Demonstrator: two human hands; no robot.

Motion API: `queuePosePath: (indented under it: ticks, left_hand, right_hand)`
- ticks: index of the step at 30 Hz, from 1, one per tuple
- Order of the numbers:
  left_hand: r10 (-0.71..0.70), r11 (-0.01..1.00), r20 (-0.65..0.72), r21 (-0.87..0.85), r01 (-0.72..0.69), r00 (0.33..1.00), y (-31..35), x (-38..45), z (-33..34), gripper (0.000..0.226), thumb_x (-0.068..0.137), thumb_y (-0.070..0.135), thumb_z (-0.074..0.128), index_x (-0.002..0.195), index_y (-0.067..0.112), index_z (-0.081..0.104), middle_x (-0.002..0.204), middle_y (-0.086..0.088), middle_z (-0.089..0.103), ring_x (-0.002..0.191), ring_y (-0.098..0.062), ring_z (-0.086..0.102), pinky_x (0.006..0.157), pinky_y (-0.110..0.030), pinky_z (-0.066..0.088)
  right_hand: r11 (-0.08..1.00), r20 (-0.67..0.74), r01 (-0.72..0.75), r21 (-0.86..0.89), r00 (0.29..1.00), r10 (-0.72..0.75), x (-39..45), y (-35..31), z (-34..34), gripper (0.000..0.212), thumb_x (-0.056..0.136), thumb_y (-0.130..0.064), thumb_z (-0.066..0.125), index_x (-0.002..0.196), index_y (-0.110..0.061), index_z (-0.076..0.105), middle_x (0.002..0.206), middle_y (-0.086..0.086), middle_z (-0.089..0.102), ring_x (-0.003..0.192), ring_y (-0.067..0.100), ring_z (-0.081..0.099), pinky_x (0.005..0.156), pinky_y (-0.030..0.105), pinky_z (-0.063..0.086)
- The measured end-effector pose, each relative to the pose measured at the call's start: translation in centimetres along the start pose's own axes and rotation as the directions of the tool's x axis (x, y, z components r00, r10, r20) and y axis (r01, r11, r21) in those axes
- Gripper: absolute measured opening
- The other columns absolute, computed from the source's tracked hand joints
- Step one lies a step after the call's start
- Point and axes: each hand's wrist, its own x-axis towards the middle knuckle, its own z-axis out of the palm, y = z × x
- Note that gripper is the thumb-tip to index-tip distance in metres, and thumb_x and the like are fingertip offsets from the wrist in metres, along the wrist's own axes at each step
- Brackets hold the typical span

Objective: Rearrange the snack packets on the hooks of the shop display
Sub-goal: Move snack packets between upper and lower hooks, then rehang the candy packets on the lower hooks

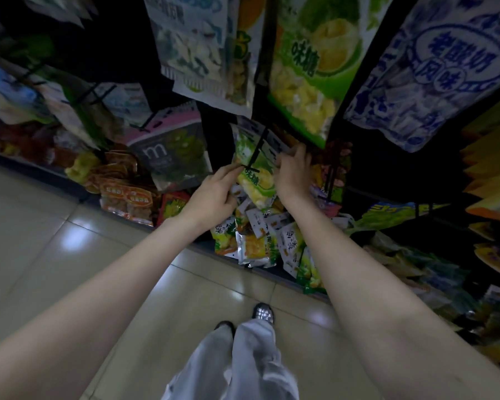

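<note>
A green and yellow snack packet (pixel 253 168) hangs low on a black hook (pixel 256 153) of the dark display, between my two hands. My left hand (pixel 214 194) pinches the front tip of that hook with thumb and forefinger, at the packet's left edge. Gripping the packet's right edge near its top is my right hand (pixel 293 171). A bigger green packet of the same kind (pixel 315 67) hangs on the row above. The packet's lower half is partly hidden behind my hands.
A blue and white packet (pixel 433 67) hangs upper right, a grey and pink packet (pixel 175 151) to the left. Several loose packets (pixel 260 238) are heaped on the bottom shelf below my hands. Orange packets (pixel 127 197) lie further left. Glossy floor tiles (pixel 70 241) and my feet are below.
</note>
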Motion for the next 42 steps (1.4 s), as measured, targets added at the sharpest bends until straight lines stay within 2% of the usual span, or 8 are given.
queuePosePath:
  ticks: [7,14,17,21,26,30,38,42]
  left_hand:
    - [-0.028,0.997,-0.033,-0.075,0.025,0.999,-0.4,-1.2,-1.5,0.06,0.09,0.003,0.047,0.146,0.013,0.026,0.148,-0.009,0.033,0.133,-0.027,0.034,0.107,-0.03,0.027]
    - [0.039,0.973,0.006,-0.23,-0.036,0.999,1.0,-2.0,-4.3,0.061,0.094,0.017,0.051,0.147,0.025,0.021,0.149,-0.004,0.03,0.134,-0.02,0.034,0.104,-0.026,0.031]
    - [0.111,0.941,-0.066,-0.313,-0.126,0.992,3.5,-1.6,-5.5,0.057,0.095,0.021,0.05,0.145,0.032,0.024,0.14,0.0,0.042,0.097,-0.015,0.054,0.082,-0.025,0.046]
    - [0.218,0.902,-0.344,-0.285,-0.323,0.913,7.8,-0.6,-7.9,0.052,0.095,0.01,0.046,0.14,0.031,0.034,0.123,0.004,0.046,0.065,0.001,0.041,0.061,-0.006,0.035]
    - [0.332,0.88,-0.501,-0.14,-0.454,0.799,11.0,0.5,-11.6,0.047,0.094,-0.002,0.043,0.13,0.025,0.052,0.109,-0.002,0.039,0.078,-0.001,0.039,0.073,0.0,0.028]
    - [0.29,0.905,-0.629,-0.063,-0.42,0.722,11.8,1.7,-13.8,0.051,0.089,-0.011,0.04,0.126,0.021,0.057,0.116,-0.013,0.042,0.101,-0.011,0.039,0.08,0.003,0.025]
    - [0.29,0.936,-0.629,0.029,-0.351,0.722,12.2,4.5,-15.2,0.053,0.085,-0.016,0.043,0.127,0.012,0.057,0.127,-0.018,0.043,0.12,-0.032,0.042,0.094,-0.019,0.031]
    - [0.28,0.952,-0.595,0.072,-0.297,0.753,12.0,5.8,-14.7,0.052,0.086,-0.016,0.042,0.13,0.01,0.053,0.132,-0.018,0.04,0.125,-0.033,0.038,0.098,-0.025,0.03]
  right_hand:
    - [0.931,0.092,0.049,0.361,0.992,-0.087,-5.2,0.1,-1.4,0.004,0.092,-0.007,0.052,0.089,-0.007,0.055,0.11,0.011,0.052,0.104,0.025,0.052,0.082,0.028,0.04]
    - [0.935,0.071,0.201,0.291,0.97,-0.231,-9.1,1.5,-10.1,0.009,0.095,-0.014,0.051,0.087,-0.016,0.047,0.066,-0.002,0.054,0.055,0.003,0.052,0.052,0.023,0.036]
    - [0.871,-0.124,0.295,0.392,0.955,-0.268,-9.5,0.0,-15.0,0.004,0.094,-0.01,0.053,0.096,-0.007,0.055,0.078,-0.013,0.055,0.07,-0.013,0.055,0.06,0.01,0.04]
    - [0.826,-0.377,0.4,0.397,0.892,-0.251,-9.1,-1.9,-19.2,0.018,0.092,-0.001,0.049,0.101,-0.009,0.063,0.087,-0.013,0.061,0.077,0.008,0.059,0.072,0.026,0.047]
    - [0.835,-0.5,0.46,0.303,0.823,-0.272,-7.7,-3.3,-22.2,0.034,0.087,0.011,0.045,0.102,-0.005,0.071,0.1,-0.002,0.066,0.097,0.003,0.058,0.104,0.02,0.039]
    - [0.865,-0.352,0.447,0.226,0.866,-0.355,-5.9,-4.5,-23.3,0.047,0.09,0.013,0.039,0.123,-0.012,0.061,0.135,0.015,0.048,0.131,0.022,0.038,0.11,0.013,0.022]
    - [0.879,-0.377,0.425,0.216,0.867,-0.327,-3.5,-5.8,-23.9,0.052,0.088,0.017,0.036,0.13,-0.009,0.055,0.133,0.012,0.043,0.127,0.022,0.039,0.1,0.008,0.022]
    - [0.897,-0.312,0.384,0.219,0.898,-0.309,-2.5,-5.6,-23.5,0.054,0.09,0.015,0.035,0.132,-0.015,0.053,0.144,0.013,0.036,0.136,0.027,0.03,0.115,0.036,0.025]
